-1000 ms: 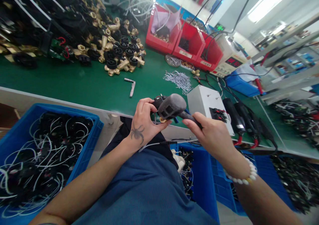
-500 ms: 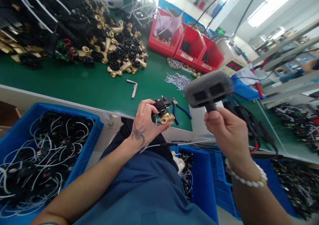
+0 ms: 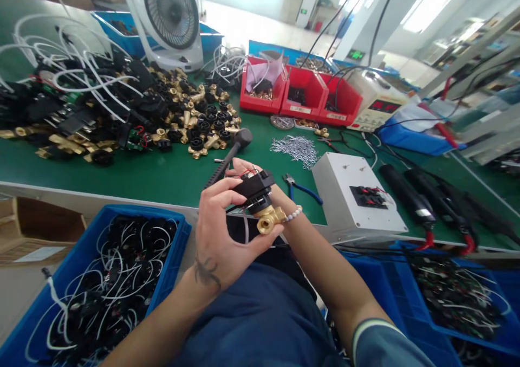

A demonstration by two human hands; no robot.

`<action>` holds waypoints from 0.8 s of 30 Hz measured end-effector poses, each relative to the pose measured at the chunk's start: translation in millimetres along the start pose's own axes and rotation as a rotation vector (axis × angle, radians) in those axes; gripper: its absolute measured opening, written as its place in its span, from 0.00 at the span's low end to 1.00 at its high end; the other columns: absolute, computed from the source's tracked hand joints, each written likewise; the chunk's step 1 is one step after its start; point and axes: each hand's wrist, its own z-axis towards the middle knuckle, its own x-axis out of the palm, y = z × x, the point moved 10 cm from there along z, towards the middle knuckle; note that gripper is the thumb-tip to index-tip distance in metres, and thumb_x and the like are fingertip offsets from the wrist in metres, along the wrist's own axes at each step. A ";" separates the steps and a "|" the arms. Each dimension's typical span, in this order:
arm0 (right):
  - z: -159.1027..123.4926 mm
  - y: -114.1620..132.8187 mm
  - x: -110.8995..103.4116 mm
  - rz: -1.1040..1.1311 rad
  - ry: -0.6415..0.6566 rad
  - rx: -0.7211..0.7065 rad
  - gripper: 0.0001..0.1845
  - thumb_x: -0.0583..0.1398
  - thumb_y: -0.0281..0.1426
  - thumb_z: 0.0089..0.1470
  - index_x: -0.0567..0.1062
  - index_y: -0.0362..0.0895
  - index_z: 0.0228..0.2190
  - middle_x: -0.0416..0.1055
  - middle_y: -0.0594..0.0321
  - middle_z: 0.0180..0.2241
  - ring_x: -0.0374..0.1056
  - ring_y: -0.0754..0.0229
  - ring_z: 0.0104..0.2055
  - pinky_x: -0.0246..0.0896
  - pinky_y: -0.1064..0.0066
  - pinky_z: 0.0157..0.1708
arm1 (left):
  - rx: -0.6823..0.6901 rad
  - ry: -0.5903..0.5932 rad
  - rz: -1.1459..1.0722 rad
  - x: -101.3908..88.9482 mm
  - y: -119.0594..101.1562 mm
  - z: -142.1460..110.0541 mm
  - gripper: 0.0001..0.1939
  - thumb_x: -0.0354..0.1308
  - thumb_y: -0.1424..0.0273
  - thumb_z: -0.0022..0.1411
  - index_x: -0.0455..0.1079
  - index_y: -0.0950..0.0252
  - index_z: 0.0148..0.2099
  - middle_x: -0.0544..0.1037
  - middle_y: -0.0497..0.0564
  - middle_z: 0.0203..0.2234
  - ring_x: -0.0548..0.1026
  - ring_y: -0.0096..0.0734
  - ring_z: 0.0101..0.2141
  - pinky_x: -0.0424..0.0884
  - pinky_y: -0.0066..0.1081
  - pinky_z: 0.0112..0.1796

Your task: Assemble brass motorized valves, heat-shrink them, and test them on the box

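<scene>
Brass-and-black valve unit (image 3: 260, 194), one: held between thumb and curled fingers of the left hand (image 3: 221, 220), over the table's (image 3: 162, 178) near edge; long axis slanting, brass end lower right. Black hammer (image 3: 228, 157), one: just beyond, handle end hidden. Right hand (image 3: 242, 166), behind the unit, beside the hammer: partly hidden, grip cannot be told.

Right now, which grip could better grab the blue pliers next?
Probably the right grip: its wrist is closer to the pliers, though I can't tell whether it holds the mallet. The left grip is busy holding the black-and-brass part.
</scene>
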 end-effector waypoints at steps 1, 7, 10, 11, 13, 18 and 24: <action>-3.8 0.8 -1.5 0.003 0.005 0.005 0.23 0.70 0.50 0.49 0.74 0.43 0.29 0.72 0.65 0.29 0.68 0.63 0.34 0.67 0.71 0.37 | 0.032 0.013 0.031 -1.0 -3.9 2.0 0.29 0.75 0.65 0.52 0.62 0.59 0.50 0.74 0.56 0.51 0.75 0.45 0.53 0.76 0.48 0.50; -87.9 22.1 -21.3 0.100 0.119 0.089 0.43 0.61 0.62 0.55 0.69 0.50 0.63 0.79 0.60 0.41 0.76 0.55 0.40 0.74 0.64 0.41 | 0.169 0.100 0.135 4.5 -15.9 7.7 0.26 0.75 0.63 0.53 0.66 0.60 0.48 0.77 0.56 0.50 0.77 0.47 0.51 0.76 0.46 0.51; -124.1 44.4 -25.8 -0.004 0.101 -0.035 0.45 0.67 0.52 0.56 0.59 0.56 0.69 0.77 0.60 0.51 0.77 0.53 0.49 0.74 0.62 0.50 | 0.227 0.218 0.132 17.5 -21.8 8.8 0.23 0.72 0.59 0.58 0.67 0.60 0.49 0.77 0.56 0.52 0.76 0.47 0.54 0.75 0.46 0.54; -130.8 47.6 -27.8 -0.032 0.078 -0.062 0.44 0.68 0.48 0.56 0.59 0.56 0.69 0.76 0.60 0.53 0.77 0.53 0.50 0.74 0.62 0.51 | 0.246 0.263 0.122 22.0 -24.4 8.9 0.23 0.71 0.57 0.60 0.67 0.60 0.49 0.76 0.57 0.53 0.75 0.46 0.56 0.74 0.46 0.56; -137.6 47.4 -31.3 -0.034 0.048 -0.084 0.42 0.68 0.46 0.58 0.59 0.57 0.68 0.76 0.60 0.54 0.77 0.53 0.50 0.74 0.62 0.51 | 0.276 0.326 0.102 28.3 -29.8 9.2 0.18 0.66 0.57 0.65 0.67 0.61 0.49 0.77 0.57 0.55 0.74 0.44 0.57 0.73 0.44 0.57; -143.1 45.9 -41.9 0.011 -0.030 -0.153 0.34 0.68 0.47 0.57 0.65 0.57 0.60 0.76 0.62 0.51 0.76 0.55 0.48 0.74 0.65 0.48 | 0.292 0.272 0.056 26.9 -40.2 13.8 0.06 0.61 0.74 0.68 0.70 0.59 0.45 0.80 0.52 0.52 0.76 0.41 0.54 0.74 0.43 0.56; -151.9 53.4 -45.6 0.076 -0.089 -0.190 0.28 0.70 0.44 0.54 0.67 0.57 0.52 0.76 0.64 0.44 0.76 0.56 0.44 0.74 0.66 0.43 | 0.275 0.249 0.011 32.9 -48.2 11.0 0.05 0.62 0.75 0.66 0.71 0.59 0.42 0.80 0.53 0.50 0.78 0.41 0.53 0.75 0.44 0.55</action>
